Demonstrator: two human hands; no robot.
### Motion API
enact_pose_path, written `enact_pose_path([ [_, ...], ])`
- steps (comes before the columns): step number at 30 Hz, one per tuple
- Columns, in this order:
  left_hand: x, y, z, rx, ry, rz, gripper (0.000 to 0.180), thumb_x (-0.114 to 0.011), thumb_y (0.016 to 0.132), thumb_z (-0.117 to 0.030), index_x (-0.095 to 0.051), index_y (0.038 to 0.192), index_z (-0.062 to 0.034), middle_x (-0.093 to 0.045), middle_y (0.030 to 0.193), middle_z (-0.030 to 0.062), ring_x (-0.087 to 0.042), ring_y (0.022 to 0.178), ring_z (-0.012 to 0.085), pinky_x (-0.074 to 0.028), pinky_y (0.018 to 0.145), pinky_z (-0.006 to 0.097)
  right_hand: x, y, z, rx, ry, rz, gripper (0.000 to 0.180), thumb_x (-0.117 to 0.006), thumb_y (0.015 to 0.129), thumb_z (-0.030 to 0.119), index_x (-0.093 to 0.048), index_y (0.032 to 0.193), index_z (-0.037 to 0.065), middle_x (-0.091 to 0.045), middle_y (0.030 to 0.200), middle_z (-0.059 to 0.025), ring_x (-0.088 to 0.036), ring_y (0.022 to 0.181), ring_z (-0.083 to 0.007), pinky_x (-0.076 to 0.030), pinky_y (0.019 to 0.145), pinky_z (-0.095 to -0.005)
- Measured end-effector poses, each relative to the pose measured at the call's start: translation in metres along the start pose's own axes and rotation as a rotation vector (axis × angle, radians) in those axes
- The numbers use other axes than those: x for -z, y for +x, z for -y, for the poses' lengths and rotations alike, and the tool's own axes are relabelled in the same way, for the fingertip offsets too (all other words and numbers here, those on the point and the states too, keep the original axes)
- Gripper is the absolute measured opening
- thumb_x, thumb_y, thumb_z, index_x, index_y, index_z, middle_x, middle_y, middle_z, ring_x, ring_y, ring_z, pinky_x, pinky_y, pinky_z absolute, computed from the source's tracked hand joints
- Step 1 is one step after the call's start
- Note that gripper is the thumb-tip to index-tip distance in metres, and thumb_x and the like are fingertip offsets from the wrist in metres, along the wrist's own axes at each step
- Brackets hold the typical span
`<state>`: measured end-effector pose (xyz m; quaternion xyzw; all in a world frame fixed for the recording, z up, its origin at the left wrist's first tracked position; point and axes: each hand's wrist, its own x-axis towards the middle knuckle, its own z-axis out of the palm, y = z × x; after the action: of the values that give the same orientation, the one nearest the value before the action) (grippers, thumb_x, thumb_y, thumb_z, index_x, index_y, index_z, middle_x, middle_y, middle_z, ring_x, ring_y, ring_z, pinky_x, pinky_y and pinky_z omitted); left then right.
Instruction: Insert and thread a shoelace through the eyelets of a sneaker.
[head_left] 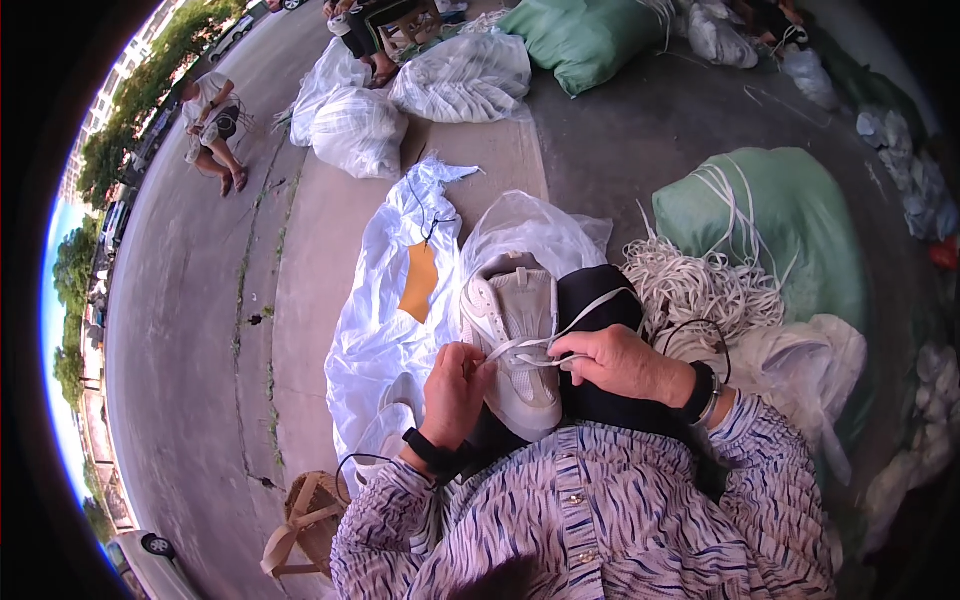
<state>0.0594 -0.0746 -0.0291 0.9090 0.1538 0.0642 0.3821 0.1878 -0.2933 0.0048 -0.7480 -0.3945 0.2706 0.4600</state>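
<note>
We see a white sports shoe with a pale sole (515, 330) lying on the person's lap, on dark cloth, toe pointing toward us. A flat white shoelace (545, 345) runs across the top of the shoe. The left hand (455, 390) is closed, pinching one end of the lace beside the shoe. The right hand (620, 362) is closed too, gripping the lace on the other side, and rests against the shoe. Just right of the shoe we see a heap of loose white laces (700, 290). A clear thin plastic bag (385, 330) with an orange tag (420, 282) lies to the left. All of this is outdoors on a grey concrete ground (200, 330). Big green sacks (800, 220) and white sacks (360, 130) sit farther away.
</note>
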Motion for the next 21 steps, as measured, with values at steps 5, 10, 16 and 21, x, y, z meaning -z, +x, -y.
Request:
enact_pose_path([
  [5, 0.003, -0.002, 0.003, 0.022, -0.111, 0.013, 0.017, -0.065, 0.082, -0.011, -0.052, 0.088, -0.0035, -0.054, 0.077, 0.0087, -0.055, 0.065, 0.0184, -0.045, 0.06, 0.029, -0.021, 0.006, -0.01, 0.101, -0.276, -0.015, 0.015, -0.062, 0.077, 0.012, -0.06, 0.092, 0.008, -0.063, 0.072, -0.0134, -0.063, 0.066, -0.0303, -0.05, 0.061, -0.0373],
  [10, 0.004, -0.001, 0.007, 0.143, -0.275, 0.128, 0.015, -0.063, 0.084, -0.011, -0.051, 0.087, -0.003, -0.054, 0.071, 0.0043, -0.051, 0.062, 0.0118, -0.044, 0.058, 0.026, -0.02, 0.012, -0.013, 0.126, -0.456, 0.089, 0.014, -0.063, 0.078, 0.013, -0.059, 0.089, 0.006, -0.062, 0.069, -0.0124, -0.063, 0.064, -0.0276, -0.049, 0.059, -0.035],
  [16, 0.016, 0.008, -0.003, 0.242, -0.825, 0.126, 0.012, -0.057, 0.088, -0.009, -0.046, 0.093, -0.0076, -0.051, 0.07, -0.0016, -0.045, 0.054, 0.0053, -0.037, 0.047, 0.019, -0.001, 0.028, 0.006, -0.291, 0.156, 0.209, 0.013, -0.054, 0.086, 0.015, -0.058, 0.084, 0.002, -0.053, 0.056, -0.0016, -0.049, 0.043, -0.0082, -0.039, 0.039, -0.0237],
  [21, 0.048, 0.038, 0.0, 0.313, -1.116, -0.034, 0.009, -0.053, 0.087, -0.008, -0.047, 0.093, -0.0105, -0.047, 0.067, -0.0023, -0.04, 0.051, 0.0047, -0.036, 0.045, 0.02, -0.009, 0.034, 0.004, -0.318, 0.164, -0.012, 0.016, -0.053, 0.088, 0.016, -0.057, 0.083, 0.002, -0.056, 0.057, -0.0024, -0.046, 0.041, -0.0065, -0.036, 0.035, -0.0217],
])
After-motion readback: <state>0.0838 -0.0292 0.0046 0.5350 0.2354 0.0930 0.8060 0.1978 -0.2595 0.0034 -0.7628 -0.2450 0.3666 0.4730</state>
